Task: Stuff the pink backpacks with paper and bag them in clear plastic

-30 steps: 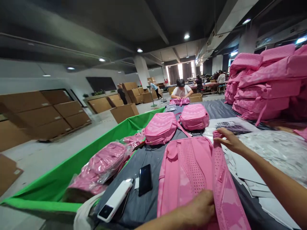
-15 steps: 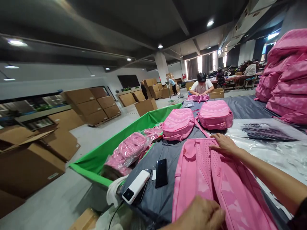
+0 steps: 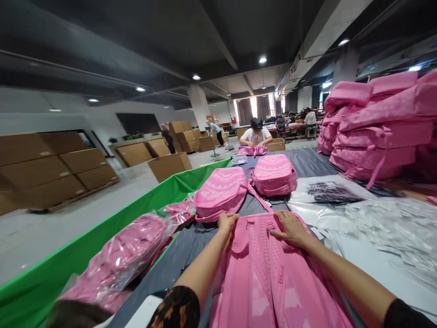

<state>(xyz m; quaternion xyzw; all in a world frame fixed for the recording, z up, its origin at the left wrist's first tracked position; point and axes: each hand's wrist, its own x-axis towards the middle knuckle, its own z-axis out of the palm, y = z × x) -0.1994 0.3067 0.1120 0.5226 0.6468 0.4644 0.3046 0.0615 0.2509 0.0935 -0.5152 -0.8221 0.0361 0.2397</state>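
Observation:
A large pink backpack (image 3: 254, 273) lies in front of me, its padded shoulder straps facing up. My left hand (image 3: 228, 224) is closed on its far left corner, fingers curled over the edge. On the far right corner my right hand (image 3: 290, 230) grips the same bag, its thumb near the strap top. Just beyond stand two smaller pink backpacks, a left one (image 3: 220, 191) close to my left hand and a right one (image 3: 275, 174). The near end of the large bag runs out of view.
Left of the table (image 3: 164, 269), a green-lined bin (image 3: 150, 200) holds plastic-wrapped pink bags (image 3: 133, 248). A tall pile of pink backpacks (image 3: 378, 132) stands right. Clear plastic bags (image 3: 327, 191) and white pieces (image 3: 392, 228) lie nearer. A co-worker (image 3: 256, 134) handles a pink item at the far end.
My left hand has gone from the bag's near part to its far left corner and closed there. My right hand stays at the far right edge. The view has swung right.

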